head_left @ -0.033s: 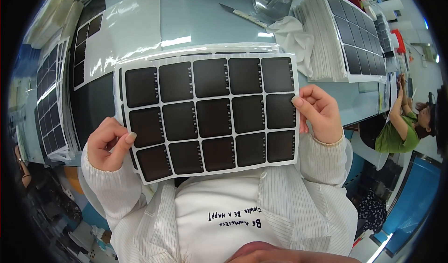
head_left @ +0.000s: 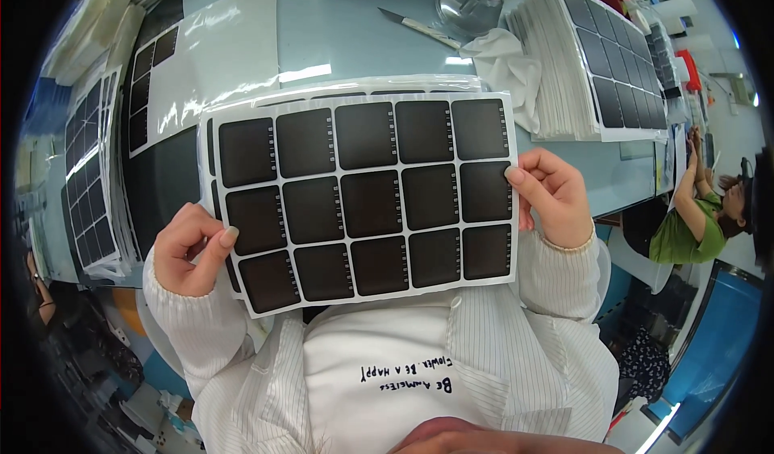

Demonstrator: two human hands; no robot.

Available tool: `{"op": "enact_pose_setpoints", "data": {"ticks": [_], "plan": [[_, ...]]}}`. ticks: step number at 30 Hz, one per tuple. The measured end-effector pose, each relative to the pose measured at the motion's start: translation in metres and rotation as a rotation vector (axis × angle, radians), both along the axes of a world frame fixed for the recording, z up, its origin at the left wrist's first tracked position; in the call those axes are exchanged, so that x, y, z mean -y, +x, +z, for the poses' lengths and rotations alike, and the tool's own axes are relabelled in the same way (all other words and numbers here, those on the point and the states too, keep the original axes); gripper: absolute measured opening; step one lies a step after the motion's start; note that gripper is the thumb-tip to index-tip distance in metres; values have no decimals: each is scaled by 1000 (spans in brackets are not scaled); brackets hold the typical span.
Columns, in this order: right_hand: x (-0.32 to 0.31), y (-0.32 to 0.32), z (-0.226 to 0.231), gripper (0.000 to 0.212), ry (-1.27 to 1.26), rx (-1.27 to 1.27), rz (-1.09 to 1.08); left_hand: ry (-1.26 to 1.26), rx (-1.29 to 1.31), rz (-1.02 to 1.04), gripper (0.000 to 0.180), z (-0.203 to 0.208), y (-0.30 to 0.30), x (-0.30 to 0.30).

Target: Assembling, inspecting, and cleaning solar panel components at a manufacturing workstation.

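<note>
Nearest: pinstriped white jacket (head_left: 492,333) w/ gathered cuffs over a soft white tee (head_left: 347,341). Just beyond, in front of the torso & over the table's near side, a thin flat white sheet (head_left: 371,201) w/ 15 dark rounded squares — 3 rows of 5, tiny pale marks down each one's R side. L hand (head_left: 189,248) pinches its left edge, thumb vs. bent index; R hand (head_left: 555,197) pinches the right edge a bit higher, thumb on the face, fingers curled behind. Some fingertips hidden, so can't tell how hard they press. Similar sheets (head_left: 339,88) behind it, mostly covered — only a glossy top margin & left strip show. Further: smooth pale table (head_left: 347,18), crumpled white cloth (head_left: 516,71), slim craft knife (head_left: 419,28), round clear jar (head_left: 468,6) w/ metal cap. Thick stack (head_left: 548,59) at R; left stack (head_left: 87,172) partly in glare. Far R, co-worker (head_left: 689,236) in green, near dark fisheye rim, legs hard to make out.
</note>
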State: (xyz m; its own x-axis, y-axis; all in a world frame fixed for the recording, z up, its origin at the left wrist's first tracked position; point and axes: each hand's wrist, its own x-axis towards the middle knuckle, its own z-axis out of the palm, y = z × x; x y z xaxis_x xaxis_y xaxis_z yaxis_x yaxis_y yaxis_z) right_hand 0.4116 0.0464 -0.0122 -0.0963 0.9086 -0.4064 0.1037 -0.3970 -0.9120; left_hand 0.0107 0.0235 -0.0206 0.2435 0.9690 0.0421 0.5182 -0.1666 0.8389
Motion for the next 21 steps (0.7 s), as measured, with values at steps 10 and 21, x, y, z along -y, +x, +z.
{"op": "enact_pose_setpoints", "data": {"ticks": [10,21], "plan": [[4,-5,24,11,423,93,-32,243,6,85,15,20,6,5],[-9,-1,45,12,898,110,-47,674,-130,181,15,40,13,9]]}}
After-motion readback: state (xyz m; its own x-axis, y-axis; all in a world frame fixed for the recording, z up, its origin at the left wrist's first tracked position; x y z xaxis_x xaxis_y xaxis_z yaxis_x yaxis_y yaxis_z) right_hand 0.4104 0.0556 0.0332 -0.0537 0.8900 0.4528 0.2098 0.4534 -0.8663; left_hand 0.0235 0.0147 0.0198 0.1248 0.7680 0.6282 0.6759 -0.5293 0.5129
